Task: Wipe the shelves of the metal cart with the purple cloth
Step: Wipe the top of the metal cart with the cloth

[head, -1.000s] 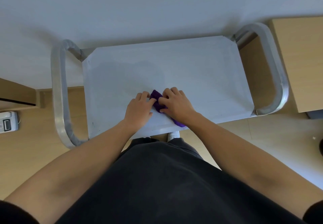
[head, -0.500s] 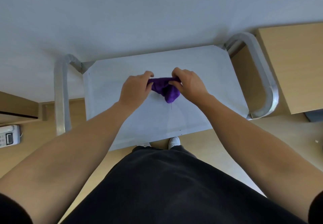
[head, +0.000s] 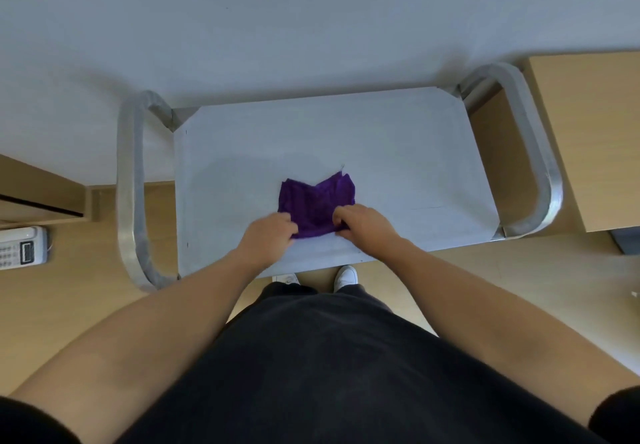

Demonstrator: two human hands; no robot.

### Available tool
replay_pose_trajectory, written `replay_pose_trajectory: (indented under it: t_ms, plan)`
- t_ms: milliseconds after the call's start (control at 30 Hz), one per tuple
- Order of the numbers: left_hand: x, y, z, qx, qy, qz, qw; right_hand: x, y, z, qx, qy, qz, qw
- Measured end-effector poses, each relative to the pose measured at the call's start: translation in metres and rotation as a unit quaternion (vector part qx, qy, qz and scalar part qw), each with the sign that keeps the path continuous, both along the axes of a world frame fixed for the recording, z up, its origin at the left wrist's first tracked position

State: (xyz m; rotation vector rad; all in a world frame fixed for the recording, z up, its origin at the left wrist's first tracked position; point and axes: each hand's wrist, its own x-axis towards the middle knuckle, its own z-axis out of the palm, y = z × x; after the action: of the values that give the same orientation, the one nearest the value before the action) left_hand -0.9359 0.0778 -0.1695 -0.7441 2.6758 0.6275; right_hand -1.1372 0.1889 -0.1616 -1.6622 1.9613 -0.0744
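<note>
left hand (head: 268,234) | right hand (head: 363,224) | pinching purple cloth (head: 317,201) (near edge)

Black top (head: 329,374), black sleeves, white shoes (head: 346,275)

The cart's top shelf (head: 381,139) is sheet metal with a matt, pale grey finish, smooth, with a few faint scratches on the right. The handles (head: 130,201) at the left and right ends are brushed metal tube with a dull sheen; the left one looks wrapped in clear film. The cloth (head: 317,201) is purple fabric, soft, matt and wrinkled. The floor (head: 69,305) is light wood-look board, smooth with a low sheen. The cabinet (head: 595,139) at right is the same light wood tone, matt. The wall (head: 277,28) is plain, matt white. The phone (head: 20,248) at left is plastic. The trousers (head: 329,374) are dark matt cloth.
</note>
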Motion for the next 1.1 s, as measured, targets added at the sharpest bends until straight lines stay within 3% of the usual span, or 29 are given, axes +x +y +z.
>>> replay_pose_trajectory:
  t_ms: [200, 467, 567, 667, 733, 800, 1000, 1100]
  plan:
    - [0.012, 0.009, -0.005, -0.016, 0.058, 0.018, 0.998, -0.006, 0.011, -0.010, -0.043, 0.024, 0.025, 0.998]
    - [-0.029, -0.030, 0.010, -0.134, 0.096, 0.170, 0.972, -0.017, -0.035, 0.001, -0.177, 0.080, -0.149, 0.970]
    - [-0.031, -0.030, 0.006, -0.184, 0.112, 0.166, 0.962, -0.014, -0.036, -0.007, -0.200, 0.098, -0.134, 0.966]
    - [-0.030, -0.019, -0.007, -0.124, 0.115, 0.072, 0.983, -0.010, -0.028, -0.017, -0.159, 0.043, -0.045, 0.985]
    - [-0.029, -0.007, -0.015, -0.047, 0.025, 0.024, 0.998, -0.006, -0.022, -0.021, -0.064, 0.031, -0.004, 0.997]
    - [-0.032, -0.001, -0.022, -0.049, -0.038, 0.011, 0.998, -0.003, -0.023, -0.024, -0.035, 0.068, 0.001, 0.997]
    - [-0.029, -0.001, -0.026, -0.065, 0.026, 0.050, 0.996, 0.010, -0.041, -0.026, -0.103, 0.091, -0.014, 0.990]
    - [-0.023, 0.002, -0.029, -0.051, 0.027, 0.032, 0.998, 0.013, -0.043, -0.030, -0.078, 0.084, -0.001, 0.993]
